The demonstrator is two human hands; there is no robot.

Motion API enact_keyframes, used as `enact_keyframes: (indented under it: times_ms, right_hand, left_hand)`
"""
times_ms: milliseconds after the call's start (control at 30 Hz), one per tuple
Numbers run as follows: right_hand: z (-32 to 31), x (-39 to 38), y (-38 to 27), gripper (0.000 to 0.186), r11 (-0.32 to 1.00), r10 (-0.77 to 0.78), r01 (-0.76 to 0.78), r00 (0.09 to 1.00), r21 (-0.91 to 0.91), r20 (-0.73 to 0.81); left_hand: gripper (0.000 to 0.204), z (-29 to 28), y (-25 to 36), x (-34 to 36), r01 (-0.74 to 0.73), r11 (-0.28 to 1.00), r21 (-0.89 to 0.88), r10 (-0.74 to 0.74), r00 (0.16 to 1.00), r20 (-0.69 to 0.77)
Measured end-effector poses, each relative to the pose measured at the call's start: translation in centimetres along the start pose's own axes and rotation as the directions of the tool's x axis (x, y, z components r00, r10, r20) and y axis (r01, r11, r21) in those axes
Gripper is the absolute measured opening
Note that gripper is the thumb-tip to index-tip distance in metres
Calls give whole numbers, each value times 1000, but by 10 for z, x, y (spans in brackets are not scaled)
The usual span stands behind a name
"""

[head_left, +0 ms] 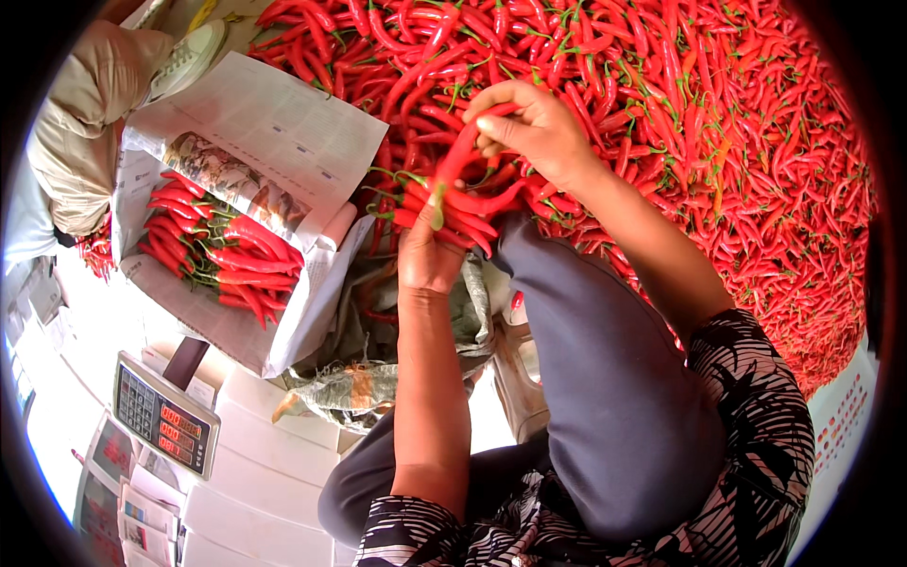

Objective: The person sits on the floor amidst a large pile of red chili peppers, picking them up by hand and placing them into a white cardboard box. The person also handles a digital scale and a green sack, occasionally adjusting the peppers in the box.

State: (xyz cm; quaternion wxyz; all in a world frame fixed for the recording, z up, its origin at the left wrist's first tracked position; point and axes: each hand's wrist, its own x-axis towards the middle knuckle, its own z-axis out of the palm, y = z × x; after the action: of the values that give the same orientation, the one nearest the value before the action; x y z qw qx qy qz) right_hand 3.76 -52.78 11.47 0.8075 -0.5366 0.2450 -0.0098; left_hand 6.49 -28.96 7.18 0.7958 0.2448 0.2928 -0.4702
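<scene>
Your left hand (430, 255) grips a chilli bunch (452, 203); your right hand (534, 128), at one o'clock, pinches one chilli (460, 151) above the heap (718, 113).

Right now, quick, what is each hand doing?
Left hand: closed around a bunch of red chili peppers.
Right hand: fingers pinching one red chili pepper over the big pile.

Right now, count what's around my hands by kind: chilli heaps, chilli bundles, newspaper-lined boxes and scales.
Chilli heap: 1
Chilli bundles: 2, one in the left hand with the right hand adding to it, one in the box
Newspaper-lined box: 1
Scale: 1
Total: 5
</scene>
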Motion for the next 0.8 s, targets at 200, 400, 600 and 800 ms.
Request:
enact_keyframes:
  times_ms: [200,400,600,800]
  right_hand:
    - [15,-27,15,18,858,-99,48,992,-512,-72]
    - [17,-56,16,29,682,108,234,905,-693,412]
    - [-18,-31,-1,25,466,-148,127,987,-875,64]
    - [-49,-8,4,25,-27,-45,301,952,-953,302]
  left_hand:
    - [50,31,-16,0,-181,980,86,176,982,67]
    - [36,13,-17,-3,-189,950,247,190,982,21]
    - [27,-8,1,-15,-150,962,229,194,963,-185]
    - [37,-28,12,-21,-83,910,405,155,977,-146]
